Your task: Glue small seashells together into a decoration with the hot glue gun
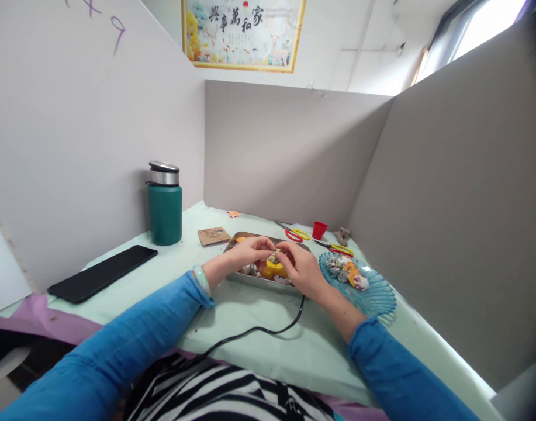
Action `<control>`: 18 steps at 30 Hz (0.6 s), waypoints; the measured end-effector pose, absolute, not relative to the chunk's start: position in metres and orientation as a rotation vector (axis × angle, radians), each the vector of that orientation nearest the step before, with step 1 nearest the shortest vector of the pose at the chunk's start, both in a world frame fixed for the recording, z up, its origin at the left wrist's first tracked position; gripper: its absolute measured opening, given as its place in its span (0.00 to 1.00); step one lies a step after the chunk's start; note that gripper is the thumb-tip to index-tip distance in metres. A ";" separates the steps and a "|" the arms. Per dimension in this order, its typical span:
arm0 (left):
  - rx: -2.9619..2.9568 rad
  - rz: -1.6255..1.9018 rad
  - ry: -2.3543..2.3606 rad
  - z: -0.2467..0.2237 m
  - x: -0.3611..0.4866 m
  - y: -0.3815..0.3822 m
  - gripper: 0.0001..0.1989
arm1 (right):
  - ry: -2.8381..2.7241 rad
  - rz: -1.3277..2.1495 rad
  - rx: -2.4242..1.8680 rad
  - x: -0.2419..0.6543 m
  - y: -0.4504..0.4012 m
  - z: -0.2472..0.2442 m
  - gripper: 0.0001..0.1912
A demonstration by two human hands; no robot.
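Note:
Both of my hands meet over a shallow metal tray (256, 281). My left hand (253, 250) has its fingertips closed on a small speckled, pale-yellow piece (273, 256); its kind is too small to make out. My right hand (299, 266) pinches the same piece from the other side. Below the fingers, a bright yellow object (274, 270) lies in the tray, partly hidden by my hands. Small silvery and pale bits (250, 269) lie beside it. A blue ribbed glass plate (377, 295) with silvery, orange and white pieces (343, 270) stands right of my right hand.
A green bottle (165, 213) and a black phone-like slab (103, 273) are on the left. Behind the tray are a brown card (214, 235), scissors (296, 234), more scissors (338, 249) and a red cup (319, 230). A black cord (259, 330) crosses the front. Grey panels (289, 152) surround the table.

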State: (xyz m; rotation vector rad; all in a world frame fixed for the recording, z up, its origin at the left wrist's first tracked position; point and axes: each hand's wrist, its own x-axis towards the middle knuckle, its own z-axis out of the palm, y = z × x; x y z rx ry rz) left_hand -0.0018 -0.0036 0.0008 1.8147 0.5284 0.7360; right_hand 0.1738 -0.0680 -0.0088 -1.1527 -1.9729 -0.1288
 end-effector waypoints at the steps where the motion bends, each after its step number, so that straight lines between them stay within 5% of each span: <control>1: 1.814 0.737 0.527 0.001 -0.002 -0.004 0.13 | -1.976 -0.128 -1.155 0.174 -0.068 -0.009 0.13; 18: 1.812 0.740 0.530 0.001 -0.001 -0.004 0.14 | -1.996 -0.124 -1.153 0.173 -0.069 -0.008 0.12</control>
